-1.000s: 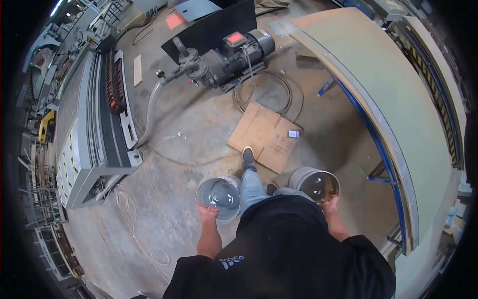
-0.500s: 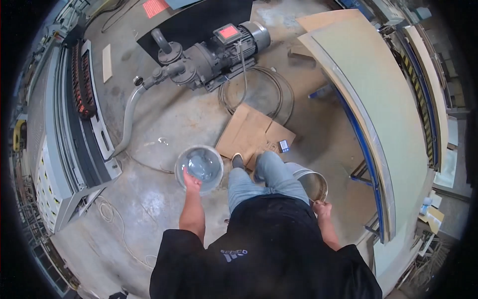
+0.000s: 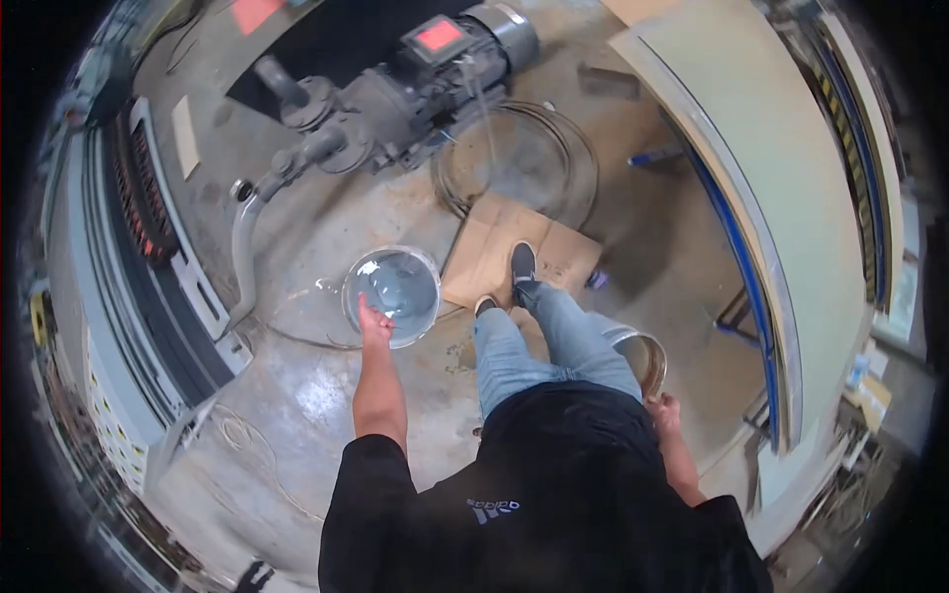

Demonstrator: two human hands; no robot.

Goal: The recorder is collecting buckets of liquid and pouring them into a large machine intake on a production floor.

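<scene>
Left grip (image 3: 376, 321) pinching near side of left bucket (image 3: 432, 301), liquid (image 3: 400, 280) inside; right grip (image 3: 665, 411) pinching right bucket (image 3: 615, 332), right of legs (image 3: 571, 328). Best keeping both level, swinging clear of shins.

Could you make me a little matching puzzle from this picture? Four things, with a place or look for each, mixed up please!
Things:
1. Left hand
2. Right hand
3. Cardboard sheet
4. Pump-like machine

Places and looks:
A. Brown, partly hidden from view by a shoe
B. At the right bucket, which a leg partly hides
C. Dark grey, with a red rectangle on it
D. At the near side of the left bucket, which shows liquid inside

Right pairs: 1-D, 2-B, 3-A, 4-C.
</scene>
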